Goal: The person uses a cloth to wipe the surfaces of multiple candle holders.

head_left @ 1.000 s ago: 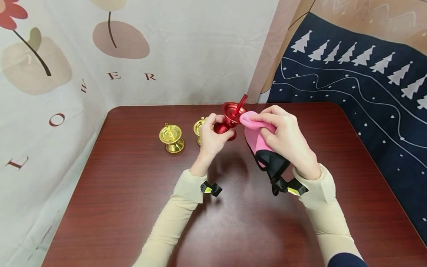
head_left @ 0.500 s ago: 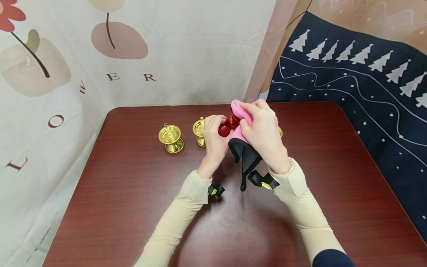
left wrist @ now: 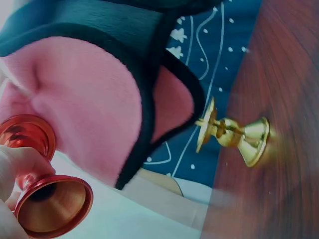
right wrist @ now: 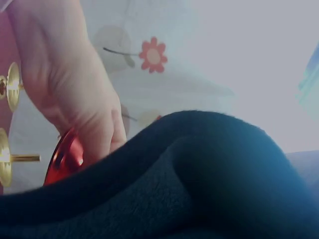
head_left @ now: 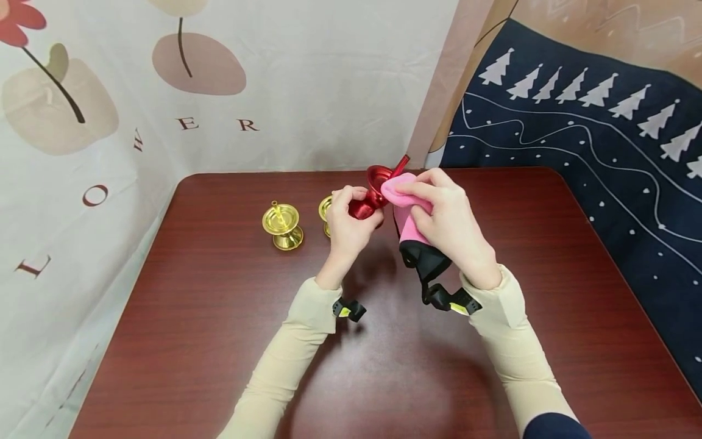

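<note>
My left hand (head_left: 351,228) grips a shiny red candle holder (head_left: 362,209) by its middle, tilted and raised off the table. Its dish and thin red stem point up and away to the right. Between the fingers and thumb of my right hand (head_left: 452,219) is a pink cloth (head_left: 412,224) with black trim, its folded edge against the dish rim. In the left wrist view the hollow foot of the red candle holder (left wrist: 55,206) faces the camera, with the cloth (left wrist: 89,99) hanging beside it. Black fabric hides most of the right wrist view.
A gold candle holder (head_left: 282,225) stands upright on the brown table (head_left: 219,317), left of my hands. Another gold one (head_left: 325,210) is partly behind my left hand. The left wrist view shows a gold candle holder (left wrist: 232,137) on the tabletop. A printed curtain (head_left: 329,79) hangs behind.
Half a second ago the cloth had moved left and covered the red dish. Now my right hand has drawn back right, and the dish and stem show again. My left hand keeps its grip.
</note>
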`<state>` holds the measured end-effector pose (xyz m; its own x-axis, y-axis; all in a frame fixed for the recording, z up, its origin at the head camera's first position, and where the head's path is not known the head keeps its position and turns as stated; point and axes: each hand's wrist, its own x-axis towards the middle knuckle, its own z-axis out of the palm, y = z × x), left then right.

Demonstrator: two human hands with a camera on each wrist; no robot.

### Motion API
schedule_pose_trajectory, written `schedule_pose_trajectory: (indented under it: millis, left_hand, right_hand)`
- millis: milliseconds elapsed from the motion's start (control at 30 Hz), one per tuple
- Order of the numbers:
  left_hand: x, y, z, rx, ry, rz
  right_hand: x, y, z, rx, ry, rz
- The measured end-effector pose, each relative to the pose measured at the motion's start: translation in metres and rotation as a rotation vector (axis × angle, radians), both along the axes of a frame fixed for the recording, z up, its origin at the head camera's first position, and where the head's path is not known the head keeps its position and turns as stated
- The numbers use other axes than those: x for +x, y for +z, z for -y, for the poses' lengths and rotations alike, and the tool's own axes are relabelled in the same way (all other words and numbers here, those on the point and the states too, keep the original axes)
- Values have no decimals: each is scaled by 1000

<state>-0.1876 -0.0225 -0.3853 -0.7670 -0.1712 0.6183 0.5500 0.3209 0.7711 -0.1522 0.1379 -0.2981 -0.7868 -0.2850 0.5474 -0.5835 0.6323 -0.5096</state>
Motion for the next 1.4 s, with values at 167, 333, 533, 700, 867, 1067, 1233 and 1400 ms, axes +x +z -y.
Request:
schedule_pose_trajectory:
  millis: [167, 333, 533, 700, 867, 1067, 1233, 1400]
  left_hand:
    - [2, 4, 0, 161, -108, 202]
    - [4, 13, -1, 388, -218, 396]
    - [5, 20, -1, 433, -246, 483]
    - [8, 21, 1, 340, -293, 469]
    - [11, 23, 6, 207, -376, 405]
    - [13, 25, 9, 81, -428, 326]
    - [12, 24, 9, 92, -465, 312]
    - [13, 23, 6, 224, -523, 354]
  right_hand:
    - [-8, -9, -13, -127, -81, 59]
    - [-14, -27, -12, -349, -102, 291]
    - [-15, -45, 3, -610, -7, 444]
    - [-15, -47, 7, -661, -13, 431]
    - [-15, -43, 5, -712, -52, 447]
    - [-15, -41, 3, -759, -86, 435]
    - [-15, -40, 3, -816, -95, 426]
    - [-14, -40, 4, -849, -106, 435]
